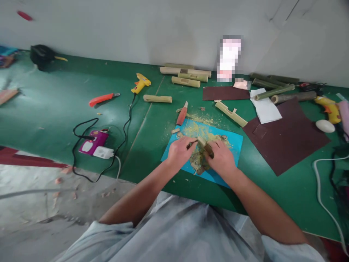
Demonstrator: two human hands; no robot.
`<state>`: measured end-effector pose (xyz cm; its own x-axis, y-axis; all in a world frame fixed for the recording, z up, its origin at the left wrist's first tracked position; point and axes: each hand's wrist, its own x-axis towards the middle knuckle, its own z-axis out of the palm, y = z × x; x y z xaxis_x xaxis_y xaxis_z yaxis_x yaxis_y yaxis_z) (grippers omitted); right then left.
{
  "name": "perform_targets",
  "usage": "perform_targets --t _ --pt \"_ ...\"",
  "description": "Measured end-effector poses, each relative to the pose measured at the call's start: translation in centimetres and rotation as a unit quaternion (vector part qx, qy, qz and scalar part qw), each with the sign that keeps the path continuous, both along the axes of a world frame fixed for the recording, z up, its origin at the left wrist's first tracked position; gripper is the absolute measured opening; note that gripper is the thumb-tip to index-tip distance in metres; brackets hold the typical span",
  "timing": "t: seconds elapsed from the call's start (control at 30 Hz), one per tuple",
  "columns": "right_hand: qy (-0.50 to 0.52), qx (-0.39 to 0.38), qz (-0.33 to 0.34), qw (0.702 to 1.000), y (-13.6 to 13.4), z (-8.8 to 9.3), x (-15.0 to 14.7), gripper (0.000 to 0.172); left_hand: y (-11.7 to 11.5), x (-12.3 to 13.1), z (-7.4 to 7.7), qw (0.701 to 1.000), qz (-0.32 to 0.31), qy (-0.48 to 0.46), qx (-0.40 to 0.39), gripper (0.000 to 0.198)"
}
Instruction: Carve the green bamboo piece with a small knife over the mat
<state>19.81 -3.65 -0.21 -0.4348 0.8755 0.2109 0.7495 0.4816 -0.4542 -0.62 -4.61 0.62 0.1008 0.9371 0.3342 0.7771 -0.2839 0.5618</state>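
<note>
Over a blue sheet (234, 145) dusted with shavings, my left hand (178, 151) and my right hand (222, 157) are closed around a bamboo piece (201, 141). Its pale middle shows between my fingers; its ends are mostly covered. A small dark edge beside my left fingertips is too blurred to name. Beneath my hands lies a heap of bamboo scraps and shavings (200, 165). A red-handled knife (182, 114) rests at the sheet's upper left edge, and a notched bamboo tube (231, 114) lies beyond my right hand.
The green table (147, 145) meets a wall. Left are a yellow glue gun (141, 83), an orange cutter (102, 99) and a purple power strip (94, 142) with cords. Bamboo tubes (185, 81) line the back; a phone (229, 58) leans there. Brown sheets (283, 138) lie right.
</note>
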Motion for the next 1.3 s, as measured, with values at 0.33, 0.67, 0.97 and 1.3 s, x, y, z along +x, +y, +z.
perform_targets --t 0.33,0.67,0.97,1.3 --pt "-0.022 0.006 -0.016 1.0 -0.4 -0.1 -0.8 0.015 0.6 0.6 -0.6 0.998 -0.027 0.062 0.02 0.018" --pt "0.039 0.054 -0.01 0.998 -0.3 -1.8 -0.8 0.009 0.7 1.2 -0.8 0.997 -0.009 0.071 -0.011 0.029" --pt "0.054 0.087 -0.008 0.995 -0.2 -2.0 -0.9 0.01 1.4 1.8 -0.9 0.994 -0.001 0.108 -0.013 0.025" --pt "0.048 0.079 -0.008 0.996 -0.3 -2.1 -0.9 0.011 1.5 2.5 -0.5 0.991 -0.006 0.133 -0.029 0.025"
